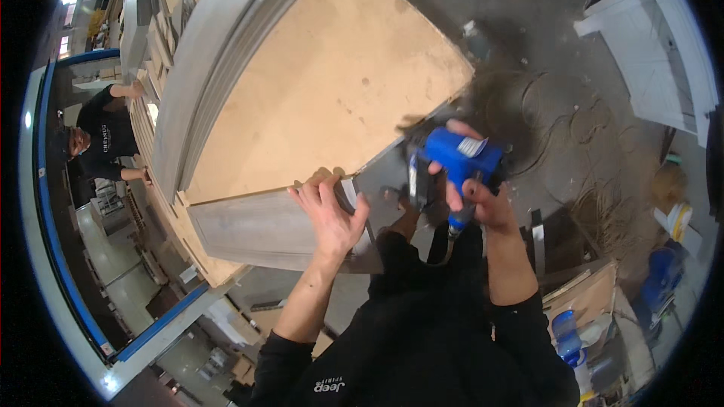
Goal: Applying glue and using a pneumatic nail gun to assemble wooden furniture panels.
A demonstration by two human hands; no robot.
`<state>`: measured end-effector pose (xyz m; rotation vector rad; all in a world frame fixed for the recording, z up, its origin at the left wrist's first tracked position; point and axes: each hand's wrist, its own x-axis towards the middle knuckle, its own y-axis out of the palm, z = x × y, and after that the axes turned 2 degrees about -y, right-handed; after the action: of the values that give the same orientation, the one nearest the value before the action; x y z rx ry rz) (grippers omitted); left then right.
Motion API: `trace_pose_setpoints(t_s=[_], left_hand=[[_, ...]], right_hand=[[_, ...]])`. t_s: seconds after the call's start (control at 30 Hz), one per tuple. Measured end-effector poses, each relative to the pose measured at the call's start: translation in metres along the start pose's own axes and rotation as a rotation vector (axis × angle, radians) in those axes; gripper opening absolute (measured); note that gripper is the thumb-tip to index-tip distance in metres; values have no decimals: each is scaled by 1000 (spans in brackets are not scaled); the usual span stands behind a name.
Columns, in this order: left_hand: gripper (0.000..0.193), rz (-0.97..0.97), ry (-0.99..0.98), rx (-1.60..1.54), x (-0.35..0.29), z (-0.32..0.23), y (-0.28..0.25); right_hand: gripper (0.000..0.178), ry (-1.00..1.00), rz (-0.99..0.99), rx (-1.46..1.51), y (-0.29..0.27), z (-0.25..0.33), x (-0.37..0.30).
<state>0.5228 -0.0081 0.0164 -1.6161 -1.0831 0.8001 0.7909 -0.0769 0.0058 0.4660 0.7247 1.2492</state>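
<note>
My left hand [329, 215] grips the right end of a grey wooden panel [256, 230], its fingers over the far edge and the thumb by the end. The panel lies along the near edge of a plywood-topped table [339, 68]. To the right, off the table, my right hand [486, 200] holds a blue air nailer [464, 154]. Its fingers wrap the handle, and the nose and magazine side face left toward the panel. A fitting hangs from the lower end of the handle. Motion blurs the nailer slightly.
A stack of long grey boards [219, 68] runs along the table's left side. Beyond it, a co-worker [105, 132] has both hands at the boards. White panels [641, 45] stand at the far right. A blue plastic item [567, 338] lies at lower right. Dust and scraps cover the floor.
</note>
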Motion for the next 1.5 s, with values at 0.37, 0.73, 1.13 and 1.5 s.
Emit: trace_pose_setpoints(t_s=[0.37, 0.73, 1.13, 1.5], left_hand=[[57, 57, -59, -60, 2, 1, 5], [50, 23, 25, 19, 7, -1, 4], [51, 21, 35, 18, 8, -3, 5], [50, 12, 10, -19, 6, -4, 3]], right_hand=[[77, 197, 312, 190, -22, -54, 12], [77, 236, 358, 324, -22, -91, 10], [80, 221, 358, 306, -25, -97, 9], [78, 169, 336, 220, -24, -53, 9]])
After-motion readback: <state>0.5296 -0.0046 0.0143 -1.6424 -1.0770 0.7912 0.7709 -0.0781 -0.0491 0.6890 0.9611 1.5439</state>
